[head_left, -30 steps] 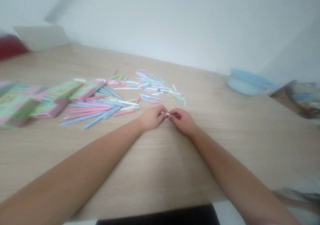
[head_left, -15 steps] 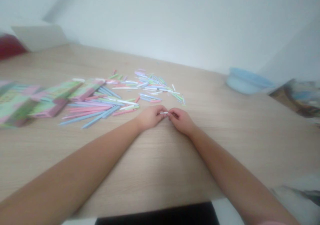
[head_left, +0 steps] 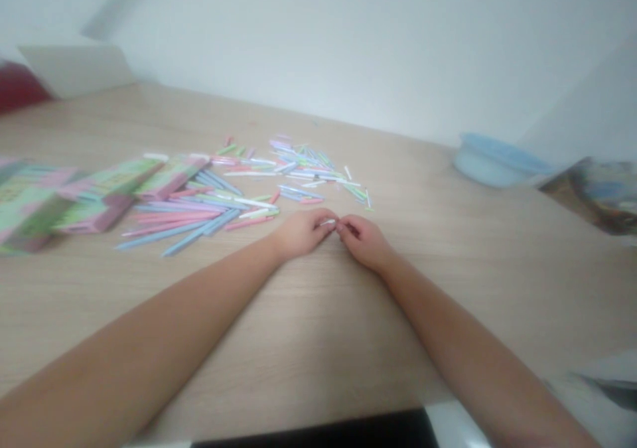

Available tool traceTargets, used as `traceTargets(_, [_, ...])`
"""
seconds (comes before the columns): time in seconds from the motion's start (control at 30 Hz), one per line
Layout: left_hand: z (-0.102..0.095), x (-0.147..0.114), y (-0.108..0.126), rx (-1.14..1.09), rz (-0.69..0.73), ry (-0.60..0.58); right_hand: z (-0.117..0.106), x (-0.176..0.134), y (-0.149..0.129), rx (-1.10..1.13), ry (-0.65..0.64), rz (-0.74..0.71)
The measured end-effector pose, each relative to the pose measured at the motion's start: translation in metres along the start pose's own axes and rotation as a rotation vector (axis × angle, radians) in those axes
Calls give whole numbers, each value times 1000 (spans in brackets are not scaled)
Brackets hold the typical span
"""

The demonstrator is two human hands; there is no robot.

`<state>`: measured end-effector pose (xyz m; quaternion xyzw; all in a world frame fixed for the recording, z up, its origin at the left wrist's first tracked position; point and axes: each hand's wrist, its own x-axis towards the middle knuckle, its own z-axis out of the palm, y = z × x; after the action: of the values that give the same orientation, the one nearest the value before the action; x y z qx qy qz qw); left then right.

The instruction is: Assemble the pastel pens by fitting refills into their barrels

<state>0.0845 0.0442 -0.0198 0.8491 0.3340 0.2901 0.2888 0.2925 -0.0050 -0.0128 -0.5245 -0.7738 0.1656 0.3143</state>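
Observation:
Near the middle of the table, a small white stick (head_left: 327, 222) is pinched between my fingertips. My left hand (head_left: 302, 233) closes on its left part, thumb and forefinger together. From the other side, my right hand (head_left: 365, 240) meets it with closed fingertips, and the two hands touch or nearly touch. Just beyond them lies a loose scatter of short coloured pieces (head_left: 303, 164) in blue, green, pink and white. To the left of my hands, longer pastel tubes (head_left: 184, 219), perhaps pens or straws, fan out in a pile.
Pink and green boxes (head_left: 112, 189) stand at the left. A light blue basin (head_left: 497, 159) sits at the back right, beside a patterned item (head_left: 592, 196). A pale panel (head_left: 77, 70) and a red object (head_left: 20, 88) are at the back left. A white wall (head_left: 318, 50) rises behind the table.
My hands stay together around the white stick and shift very slightly to the right in view. Less of the stick shows between the fingertips. The tubes and boxes lie as before.

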Motion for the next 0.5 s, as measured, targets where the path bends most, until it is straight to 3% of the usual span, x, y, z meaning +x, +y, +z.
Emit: traceTargets(0.5, [-1, 2, 3, -8, -133, 2, -1, -1, -1, 25, -29, 21])
